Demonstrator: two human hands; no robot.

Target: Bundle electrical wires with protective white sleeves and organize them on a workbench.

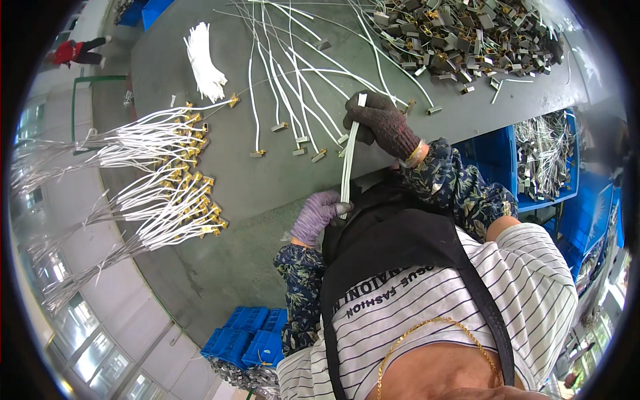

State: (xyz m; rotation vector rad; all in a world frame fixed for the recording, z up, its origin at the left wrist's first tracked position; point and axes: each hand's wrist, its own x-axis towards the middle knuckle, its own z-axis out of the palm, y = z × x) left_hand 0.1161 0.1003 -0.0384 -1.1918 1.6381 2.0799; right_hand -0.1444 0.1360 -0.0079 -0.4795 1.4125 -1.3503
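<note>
My right hand (pixel 383 123), in a dark knitted glove, is shut on the upper end of a thin bundle of white wires (pixel 348 160). My left hand (pixel 317 215), in a purple glove, grips the same bundle's lower end near the table edge. The bundle runs straight between both hands above the grey table (pixel 267 187). Just beyond my right hand, several loose white wires with small metal ends (pixel 287 87) lie fanned out on the table.
A heap of small metal parts (pixel 460 40) lies at the far right of the table. White cable ties (pixel 203 60) and tied wire bundles with brass terminals (pixel 180 180) lie left. Blue bins (pixel 497 150) stand right, blue crates (pixel 247 337) below. A person in red (pixel 73 52) is far off.
</note>
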